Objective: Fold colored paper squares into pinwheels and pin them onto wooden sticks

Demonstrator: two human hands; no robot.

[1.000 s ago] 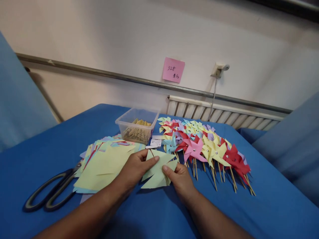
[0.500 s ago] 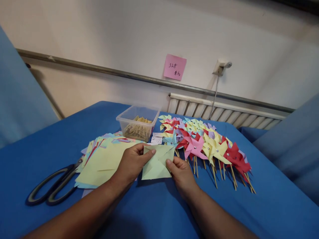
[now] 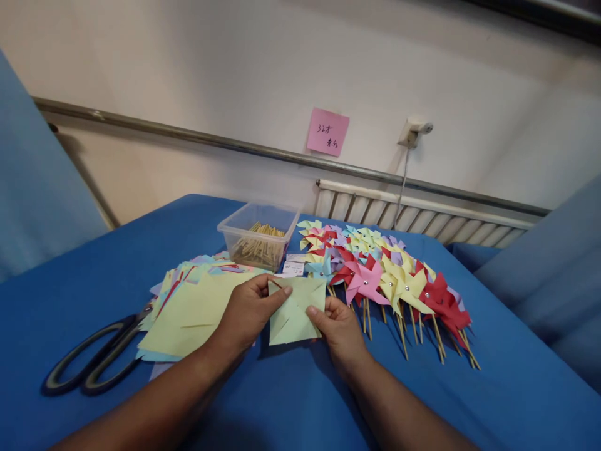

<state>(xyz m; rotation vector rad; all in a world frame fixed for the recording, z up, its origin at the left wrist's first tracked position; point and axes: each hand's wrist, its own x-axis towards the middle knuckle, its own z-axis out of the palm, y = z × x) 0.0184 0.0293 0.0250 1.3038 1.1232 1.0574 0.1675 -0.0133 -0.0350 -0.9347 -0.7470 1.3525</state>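
Both hands pinch a pale green paper square (image 3: 295, 312) just above the blue table (image 3: 493, 401): the left hand (image 3: 248, 313) grips its left edge, the right hand (image 3: 339, 322) its right. The paper is cut along its diagonals, so it seems wise to keep the flaps flat and aligned, fingers clear of the centre.

Both forearms reach forward and meet in the middle; left hand (image 3: 246, 310) and right hand (image 3: 339, 326) have fingers curled, thumbs on top.

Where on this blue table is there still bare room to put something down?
Bare cloth lies right of the pinwheels, near the table edge, and left of the scissors. Between paper stack and pinwheels it is crowded by both hands.
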